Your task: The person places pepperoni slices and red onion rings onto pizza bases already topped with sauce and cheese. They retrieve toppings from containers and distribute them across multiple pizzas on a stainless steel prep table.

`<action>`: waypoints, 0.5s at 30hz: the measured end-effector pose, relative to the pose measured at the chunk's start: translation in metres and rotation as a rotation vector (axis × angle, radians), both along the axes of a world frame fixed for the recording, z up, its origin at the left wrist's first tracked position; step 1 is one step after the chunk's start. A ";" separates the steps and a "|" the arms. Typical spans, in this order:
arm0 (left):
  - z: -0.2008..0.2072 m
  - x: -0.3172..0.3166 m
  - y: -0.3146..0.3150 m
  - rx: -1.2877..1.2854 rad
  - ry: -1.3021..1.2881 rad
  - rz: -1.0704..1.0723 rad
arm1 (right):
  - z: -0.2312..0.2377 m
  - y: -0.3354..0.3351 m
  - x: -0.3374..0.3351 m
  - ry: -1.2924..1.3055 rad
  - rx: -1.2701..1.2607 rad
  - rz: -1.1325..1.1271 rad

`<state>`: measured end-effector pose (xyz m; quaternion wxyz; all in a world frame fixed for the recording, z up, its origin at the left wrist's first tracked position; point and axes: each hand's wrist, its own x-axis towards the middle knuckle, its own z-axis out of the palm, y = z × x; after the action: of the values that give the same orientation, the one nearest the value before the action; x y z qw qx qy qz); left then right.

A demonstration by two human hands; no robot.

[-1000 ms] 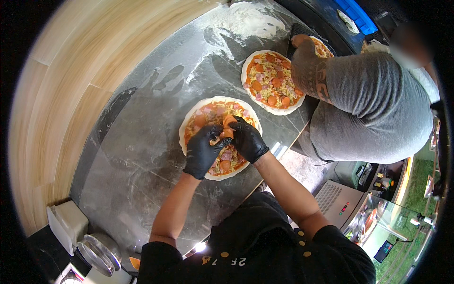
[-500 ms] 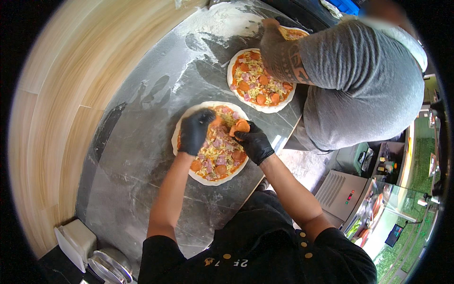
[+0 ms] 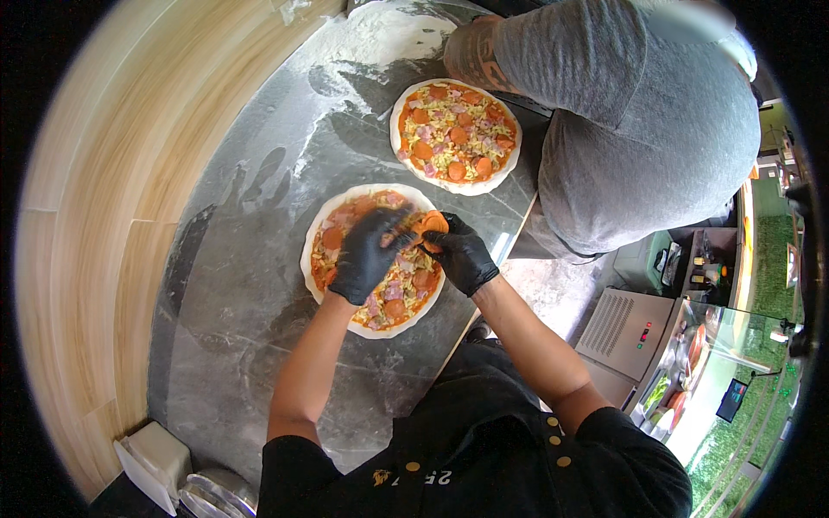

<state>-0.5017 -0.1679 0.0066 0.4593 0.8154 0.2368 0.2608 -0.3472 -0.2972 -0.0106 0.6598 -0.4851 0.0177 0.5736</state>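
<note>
A pizza (image 3: 399, 321) with a pale raw rim, red sauce, shredded cheese, ham bits and pepperoni lies on the counter before me. At its right edge, my right hand (image 3: 464, 255), in a black glove, is closed on a small stack of pepperoni slices (image 3: 434, 223). My left hand (image 3: 367, 259), also gloved in black, hovers over the pizza with its fingertips reaching to the stack. Motion smears those fingertips, so whether they pinch a slice is unclear. The left hand hides the middle of the pizza.
A second topped pizza (image 3: 456, 136) rests farther back, beside a co-worker in a grey shirt (image 3: 643, 164). Loose flour (image 3: 380, 39) covers the far counter (image 3: 233, 302). Wood-look panelling (image 3: 112, 198) borders the left. A white container (image 3: 154, 462) and metal bowls (image 3: 211, 492) stand lower left.
My left hand has come from over the pizza's upper part to the pepperoni stack. More pepperoni shows on the pizza's left side. The co-worker's arm has moved off the second pizza, farther away.
</note>
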 end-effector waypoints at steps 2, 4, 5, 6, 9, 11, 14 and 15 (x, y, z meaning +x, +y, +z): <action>0.002 0.005 -0.011 -0.122 0.042 -0.049 | -0.003 -0.002 -0.002 -0.029 0.020 0.001; -0.003 0.010 -0.012 -0.149 0.094 -0.030 | -0.005 -0.005 -0.002 -0.079 0.037 -0.001; -0.009 0.013 -0.009 -0.161 0.043 -0.020 | -0.005 -0.007 -0.001 -0.071 0.028 -0.037; -0.015 0.015 -0.005 -0.191 0.036 -0.015 | -0.006 -0.010 0.002 -0.063 0.012 -0.062; -0.037 0.025 0.012 -0.187 0.052 0.014 | -0.009 -0.018 0.015 0.061 0.126 -0.020; -0.049 0.033 0.023 -0.071 0.014 -0.009 | -0.011 -0.025 0.020 0.065 0.165 0.007; -0.059 0.044 0.034 0.361 0.105 -0.042 | -0.012 -0.037 0.020 0.020 0.151 -0.017; -0.059 0.047 0.035 0.534 0.167 -0.054 | -0.012 -0.041 0.020 0.080 0.195 -0.026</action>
<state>-0.4551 -0.1326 -0.0523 0.2139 0.9323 0.1750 0.2335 -0.3274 -0.3378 -0.0227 0.7099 -0.3950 -0.0058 0.5831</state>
